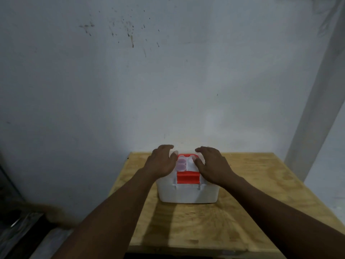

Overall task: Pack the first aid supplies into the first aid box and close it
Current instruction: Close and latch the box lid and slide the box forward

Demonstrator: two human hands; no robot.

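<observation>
The white first aid box (186, 193) stands on the wooden table (261, 193), toward its 12 o'clock edge by the wall (168, 81), with its red handle (188, 177) lying flat on top. The left hand (162, 161) rests on the lid at the box's 10 o'clock and the right hand (212, 165) at its 2 o'clock, both with fingers loosely spread and gripping nothing. Two round purple shapes (181, 164) show through the lid between the hands.

The box (186, 195) was smooth white plastic with a red plastic handle (188, 177); its lid (190, 162) appeared translucent. The table (261, 193) was bare, matt plywood, grain visible. The wall (168, 81) was matt, stained paint.
</observation>
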